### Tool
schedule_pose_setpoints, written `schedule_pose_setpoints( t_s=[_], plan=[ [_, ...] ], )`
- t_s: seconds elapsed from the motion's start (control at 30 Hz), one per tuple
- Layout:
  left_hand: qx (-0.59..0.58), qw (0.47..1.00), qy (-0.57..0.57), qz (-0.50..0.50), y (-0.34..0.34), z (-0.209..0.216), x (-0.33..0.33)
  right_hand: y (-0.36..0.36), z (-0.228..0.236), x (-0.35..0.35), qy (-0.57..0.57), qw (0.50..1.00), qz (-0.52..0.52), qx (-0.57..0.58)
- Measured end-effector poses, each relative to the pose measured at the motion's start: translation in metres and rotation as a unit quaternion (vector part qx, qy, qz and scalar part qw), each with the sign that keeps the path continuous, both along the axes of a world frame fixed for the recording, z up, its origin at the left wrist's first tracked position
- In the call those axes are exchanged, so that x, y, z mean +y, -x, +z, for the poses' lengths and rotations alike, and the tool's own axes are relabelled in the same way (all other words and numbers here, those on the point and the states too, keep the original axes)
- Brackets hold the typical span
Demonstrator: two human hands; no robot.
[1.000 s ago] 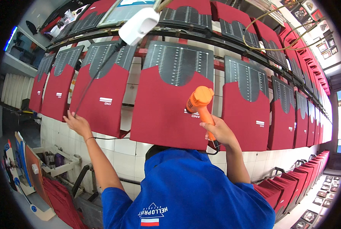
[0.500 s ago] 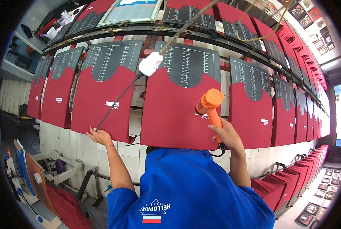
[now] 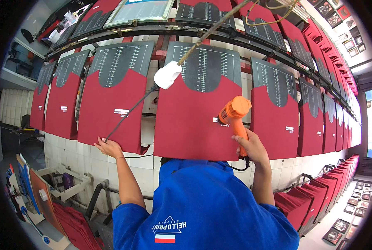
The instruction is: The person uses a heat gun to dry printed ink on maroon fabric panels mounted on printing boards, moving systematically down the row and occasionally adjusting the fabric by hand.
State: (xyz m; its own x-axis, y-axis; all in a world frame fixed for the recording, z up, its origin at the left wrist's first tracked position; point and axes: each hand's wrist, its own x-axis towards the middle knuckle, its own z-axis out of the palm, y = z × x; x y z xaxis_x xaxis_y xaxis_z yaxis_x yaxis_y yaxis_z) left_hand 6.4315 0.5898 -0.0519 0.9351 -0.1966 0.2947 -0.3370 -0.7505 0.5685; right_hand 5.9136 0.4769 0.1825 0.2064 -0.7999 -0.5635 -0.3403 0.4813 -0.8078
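My right hand (image 3: 249,146) grips the handle of an orange heat gun (image 3: 234,111), whose nozzle points left at the middle red fabric piece (image 3: 194,125) stretched on a dark ruled board. My left hand (image 3: 108,147) is closed around a black cable (image 3: 129,113) at the lower edge of the neighbouring red piece (image 3: 111,112). The cable rises to a white plug block (image 3: 167,75) hanging from a cord above. My blue shirt (image 3: 202,208) fills the lower middle.
A long curved row of boards with red pieces (image 3: 273,121) runs left and right along a white tiled wall (image 3: 82,162). More red pieces are stacked at lower right (image 3: 302,204) and lower left (image 3: 73,225). A metal frame (image 3: 69,189) stands at the left.
My left hand has slid right along the cable, from the far left boards to beside the middle board. The white plug block has swung down and right. The heat gun stays raised.
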Motion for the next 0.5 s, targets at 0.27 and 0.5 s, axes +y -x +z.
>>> schedule_pose_setpoints(
  t_s=[0.27,0.5],
  plan=[
    [-0.012,0.997,-0.068,-0.029,0.0,-0.004,-0.001,0.02,-0.005,0.001,0.028,0.999,-0.024,0.005],
    [0.001,0.989,-0.109,-0.095,-0.019,-0.011,0.019,0.042,-0.004,0.015,-0.023,0.997,-0.037,-0.067]
  ],
)
